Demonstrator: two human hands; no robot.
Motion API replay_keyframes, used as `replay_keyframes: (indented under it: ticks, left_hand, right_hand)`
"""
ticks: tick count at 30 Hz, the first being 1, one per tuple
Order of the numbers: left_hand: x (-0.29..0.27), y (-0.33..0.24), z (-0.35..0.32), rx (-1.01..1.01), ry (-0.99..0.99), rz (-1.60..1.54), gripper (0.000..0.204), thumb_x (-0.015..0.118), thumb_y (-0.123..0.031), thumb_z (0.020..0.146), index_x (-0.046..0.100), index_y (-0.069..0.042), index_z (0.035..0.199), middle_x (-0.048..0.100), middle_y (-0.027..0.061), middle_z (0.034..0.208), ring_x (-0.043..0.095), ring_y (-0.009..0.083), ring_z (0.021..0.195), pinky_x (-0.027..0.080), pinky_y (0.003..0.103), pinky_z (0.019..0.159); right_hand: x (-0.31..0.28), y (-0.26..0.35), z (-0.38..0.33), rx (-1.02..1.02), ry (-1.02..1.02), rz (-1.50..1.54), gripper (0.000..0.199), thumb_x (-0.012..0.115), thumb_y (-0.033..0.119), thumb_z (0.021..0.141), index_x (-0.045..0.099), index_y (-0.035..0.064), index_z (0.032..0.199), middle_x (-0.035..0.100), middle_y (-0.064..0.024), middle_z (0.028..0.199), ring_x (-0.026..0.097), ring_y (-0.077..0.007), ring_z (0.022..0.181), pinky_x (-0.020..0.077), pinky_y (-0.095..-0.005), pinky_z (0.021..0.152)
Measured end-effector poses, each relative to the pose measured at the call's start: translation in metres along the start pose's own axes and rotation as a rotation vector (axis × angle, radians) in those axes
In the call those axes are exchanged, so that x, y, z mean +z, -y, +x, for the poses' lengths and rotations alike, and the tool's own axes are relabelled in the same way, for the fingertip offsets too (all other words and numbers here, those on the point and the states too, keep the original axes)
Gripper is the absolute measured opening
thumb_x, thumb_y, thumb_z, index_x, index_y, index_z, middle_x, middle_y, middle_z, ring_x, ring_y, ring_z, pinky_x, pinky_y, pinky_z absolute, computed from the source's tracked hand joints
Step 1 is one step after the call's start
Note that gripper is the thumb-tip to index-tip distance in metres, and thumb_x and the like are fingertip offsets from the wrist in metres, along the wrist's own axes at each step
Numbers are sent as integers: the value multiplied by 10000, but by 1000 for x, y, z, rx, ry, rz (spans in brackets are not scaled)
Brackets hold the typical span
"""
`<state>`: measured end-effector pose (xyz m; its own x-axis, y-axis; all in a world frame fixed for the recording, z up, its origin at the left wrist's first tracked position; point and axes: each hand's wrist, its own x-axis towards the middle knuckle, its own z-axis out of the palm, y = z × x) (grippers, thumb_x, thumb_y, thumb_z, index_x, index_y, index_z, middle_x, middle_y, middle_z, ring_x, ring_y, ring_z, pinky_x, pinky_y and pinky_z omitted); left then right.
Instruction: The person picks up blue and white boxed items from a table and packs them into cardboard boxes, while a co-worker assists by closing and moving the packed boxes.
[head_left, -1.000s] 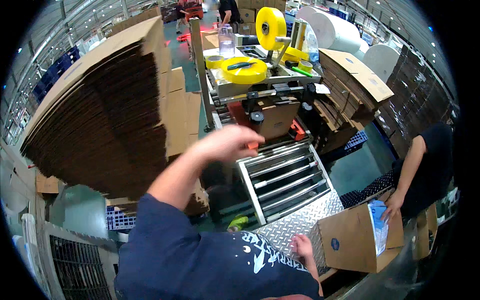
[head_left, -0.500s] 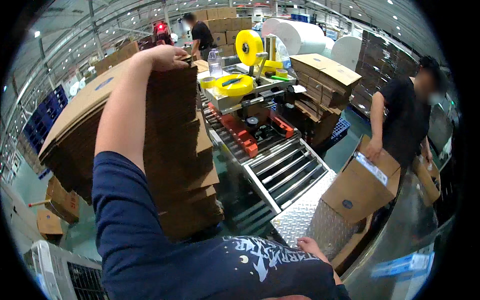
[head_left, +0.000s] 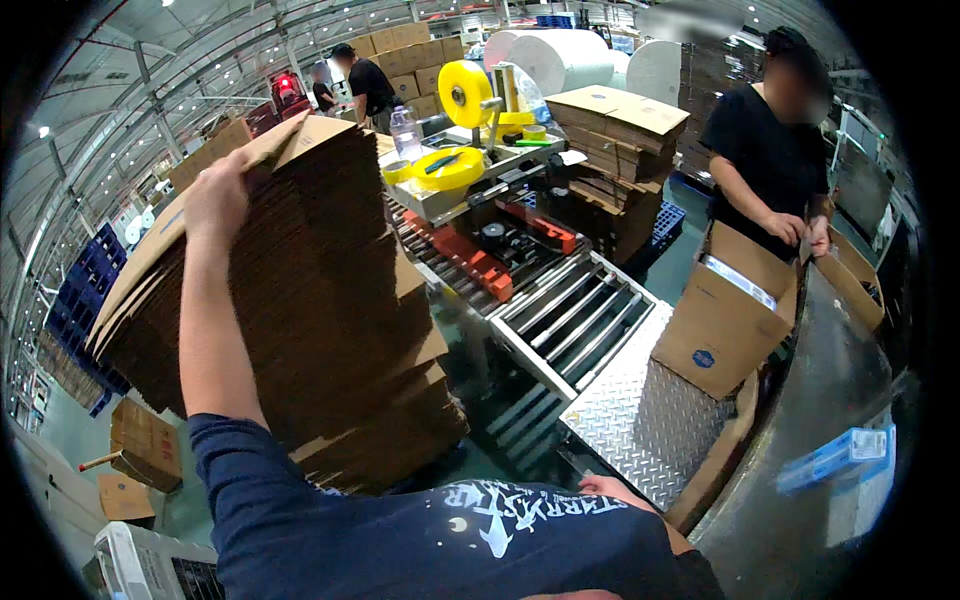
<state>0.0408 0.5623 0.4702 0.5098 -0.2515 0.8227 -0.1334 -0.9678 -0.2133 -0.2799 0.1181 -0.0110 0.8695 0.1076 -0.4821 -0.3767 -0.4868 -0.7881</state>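
On the left, a tall stack of flattened cardboard boxes (head_left: 340, 260) rises to about chest height. At its top, my left hand (head_left: 215, 205) is closed on the edge of the uppermost flattened box (head_left: 160, 235), whose near corner is bent up. My left arm reaches across the stack's side. Low in the view, my right hand (head_left: 608, 487) is close to my body, beside the near edge of a diamond-pattern metal plate (head_left: 640, 420). Its fingers show only in part, and whether it holds anything cannot be made out.
A roller conveyor (head_left: 570, 315) leads to a taping machine (head_left: 450, 200) with yellow tape rolls. At right, a co-worker (head_left: 765, 150) works over an open carton (head_left: 725, 310) on the plate. A blue-and-white package (head_left: 840, 458) lies on the bench (head_left: 790, 400). More flattened boxes (head_left: 620, 130) stand behind.
My left hand has moved left and nearer along the stack top, and a box corner is now bent up. The co-worker's carton is now set upright, with both their hands at its far side.
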Motion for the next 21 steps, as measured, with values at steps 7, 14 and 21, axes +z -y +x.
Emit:
replay_keyframes:
  ticks: [7,14,21]
  left_hand:
    - [-135,-171,32,596,-568,79,185,634,-291,734,590,-139,829,594,34,727,591,216,644,456,330,531]
    - [-210,-382,30,1279,-181,-681,301,531,-385,822,633,-106,871,621,103,729,623,219,700,495,332,580]
    - [76,-389,19,-176,-153,-1725,341,469,-310,898,566,-26,737,528,-4,630,479,97,606,394,253,555]
  right_hand:
    - [-140,16,-78,-118,-647,-122,256,601,140,765,602,6,983,638,-144,913,619,-219,820,485,-322,731]
    - [-175,141,-105,-645,-803,-297,768,753,233,643,377,21,1279,398,-168,1301,434,-323,1161,353,-360,978]
    - [-183,154,-171,-247,-269,-294,758,661,265,725,275,10,1327,489,-286,1144,477,-386,1083,385,-395,908]
